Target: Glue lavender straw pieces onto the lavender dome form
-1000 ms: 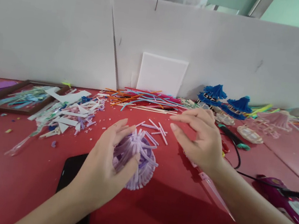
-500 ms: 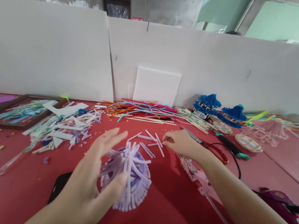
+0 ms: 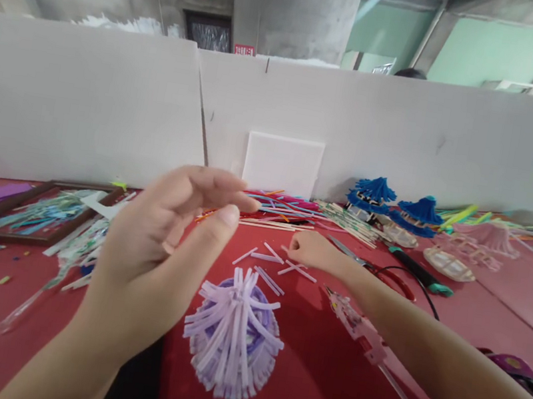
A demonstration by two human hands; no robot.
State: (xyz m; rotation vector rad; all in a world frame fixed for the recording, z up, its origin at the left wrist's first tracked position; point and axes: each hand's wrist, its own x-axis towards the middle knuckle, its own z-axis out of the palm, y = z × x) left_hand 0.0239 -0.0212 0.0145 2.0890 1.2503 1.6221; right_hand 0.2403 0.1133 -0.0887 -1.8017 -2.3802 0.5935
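A lilac model roof (image 3: pixel 233 336), layered with thin strips fanning down from its peak, stands on the red table in front of me. My left hand (image 3: pixel 163 244) is raised to its upper left, not touching it. Its fingers are curved, thumb and fingertips apart, with nothing visible between them. Farther out, my right hand (image 3: pixel 306 250) rests low by several loose lilac strips (image 3: pixel 268 279). Its fingers are pressed together, and whatever they hold is hidden. Under my right forearm lies a pink glue gun (image 3: pixel 361 336) with a clear glue stick at its rear.
Coloured strips (image 3: pixel 285 208) lie along the white partition (image 3: pixel 384 124). Blue-roofed models (image 3: pixel 372 196), scissors (image 3: pixel 354 252) and a green-and-black handled tool (image 3: pixel 419 272) are on the right. To the left are a brown frame (image 3: pixel 42 228) and paper scraps (image 3: pixel 82 244). A dark object (image 3: pixel 136 381) lies beneath my left wrist.
My left hand has lifted away from the lilac roof, up and to the left. My right hand stays by the loose strips, some of which now lie crossed differently. The view has tilted slightly up.
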